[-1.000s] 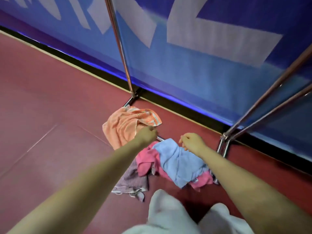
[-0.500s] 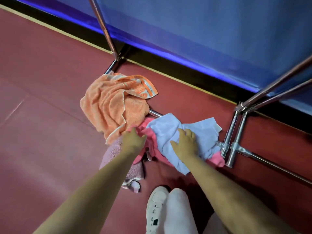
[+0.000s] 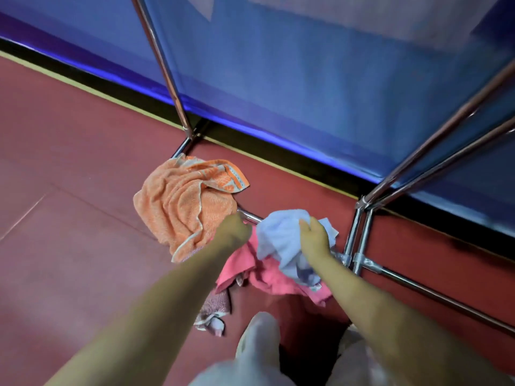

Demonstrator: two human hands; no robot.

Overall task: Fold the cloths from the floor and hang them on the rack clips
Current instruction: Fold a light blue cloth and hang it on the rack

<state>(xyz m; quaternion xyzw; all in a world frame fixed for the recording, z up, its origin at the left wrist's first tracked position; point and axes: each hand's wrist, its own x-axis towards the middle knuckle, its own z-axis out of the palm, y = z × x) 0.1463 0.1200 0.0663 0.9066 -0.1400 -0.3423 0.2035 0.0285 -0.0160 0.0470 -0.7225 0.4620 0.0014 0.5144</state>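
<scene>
Right hand (image 3: pixel 316 238) grips light-blue cloth (image 3: pixel 281 240) — floor pile.

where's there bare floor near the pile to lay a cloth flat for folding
Widest bare patch: red floor left of the orange towel. A narrower strip lies between the towel and the black wall base. Crowded: the middle, where the light blue cloth, pink cloth, both hands and the rack's bottom rail bunch together.

Dark red floor (image 3: pixel 83 218), faint seam lines crossing it. Blue banner wall (image 3: pixel 306 79) behind with pale lettering, black base strip and thin yellow line (image 3: pixel 111 93) where it meets floor.
</scene>
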